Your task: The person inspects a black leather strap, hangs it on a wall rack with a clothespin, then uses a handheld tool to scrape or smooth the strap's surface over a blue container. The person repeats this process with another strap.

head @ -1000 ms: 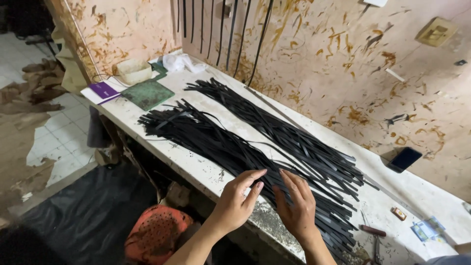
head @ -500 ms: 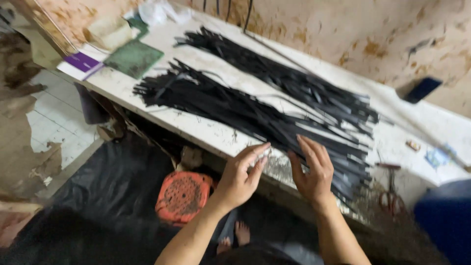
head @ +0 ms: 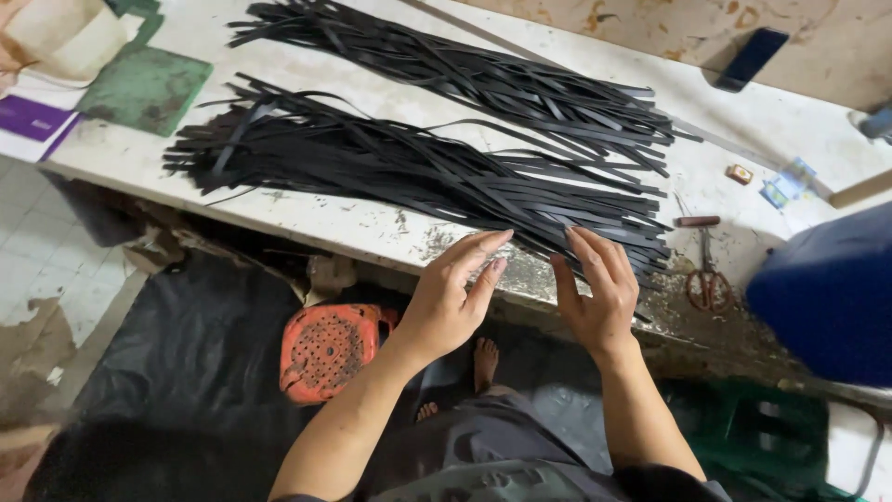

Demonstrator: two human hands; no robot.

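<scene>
- Black strips [head: 390, 167] lie in two long bundles across the white counter [head: 307, 218]; the near bundle runs from the left toward the front edge, where its ends fan out under the person's fingertips, and the far bundle [head: 465, 79] lies just behind it, the two meeting at the right.
- Blue bulky thing [head: 827, 293] sits at the counter's right end.
- Black sheet [head: 195, 353] covers the floor below the counter's front edge.
- Orange perforated stool [head: 330, 349] stands on the floor beside the person's bare foot [head: 483, 363].
- Green mat [head: 144, 88] lies at the counter's left end, next to a purple card [head: 32, 119].
- Left hand [head: 446, 302] hovers at the counter's edge, grip open with fingers stretched toward the strip ends, holding nothing.
- Right hand [head: 599, 293] is just beside it, grip open too, fingertips on or just above the strip ends; contact cannot be told.
- Scissors [head: 708, 279] lie right of the strip ends.
- Dark phone [head: 753, 58] leans against the wall.
</scene>
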